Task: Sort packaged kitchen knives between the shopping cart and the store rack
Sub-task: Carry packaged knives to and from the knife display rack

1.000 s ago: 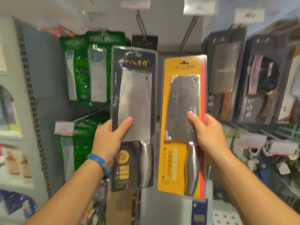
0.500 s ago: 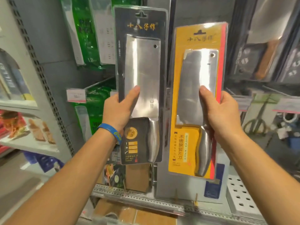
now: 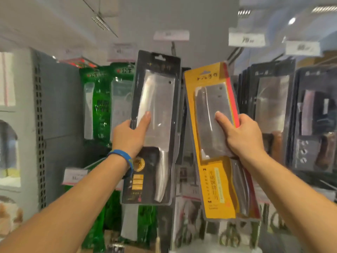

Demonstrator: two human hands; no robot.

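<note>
My left hand (image 3: 130, 136), with a blue wristband, grips a cleaver in a black blister pack (image 3: 155, 114) by its left edge, thumb across the blade window. My right hand (image 3: 240, 134) grips a cleaver in a yellow pack with a red side stripe (image 3: 215, 179), thumb on the blade. Both packs are held upright in front of the store rack (image 3: 60, 110), the yellow one tilted with its top leaning left. The black pack's hang hole sits just below a rack hook (image 3: 173, 48). No shopping cart is in view.
Green knife packs (image 3: 102, 99) hang at the left of the rack. Dark knife packs (image 3: 273, 106) hang in rows at the right. Price tags (image 3: 246, 40) sit on hook ends above. More packs and scissors hang lower down. A grey perforated upright (image 3: 39, 136) stands at the left.
Both packs have been raised toward the upper hooks. The yellow pack has tipped with its top to the left. The view has swung upward, so the lower shelf is out of sight.
</note>
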